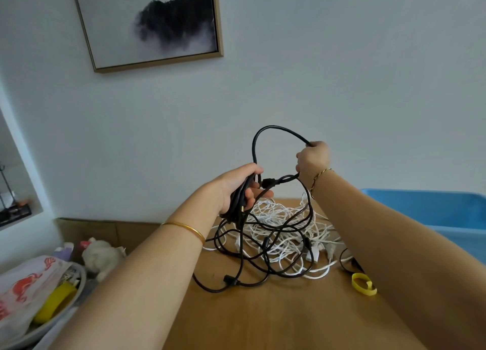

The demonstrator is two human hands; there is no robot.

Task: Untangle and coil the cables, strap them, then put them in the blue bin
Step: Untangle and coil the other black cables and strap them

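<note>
A black cable [265, 130] arcs in a loop above the wooden table [263, 318]. My left hand [240, 185] grips a bundle of its gathered loops, raised over the tangle. My right hand [313, 159] holds the same cable at the loop's right end, a little higher. Below them, more black cable trails down into a heap of tangled white cables [278, 226] lying on the table. A yellow strap [364, 284] lies on the table beside my right forearm. The blue bin [431, 205] stands at the right, behind my right arm.
To the left of the table sit a plastic bag with red print [29, 286], a yellow object [55, 302], a small plush toy [102, 255] and a cardboard box [105, 231]. A framed picture [155, 23] hangs on the wall behind.
</note>
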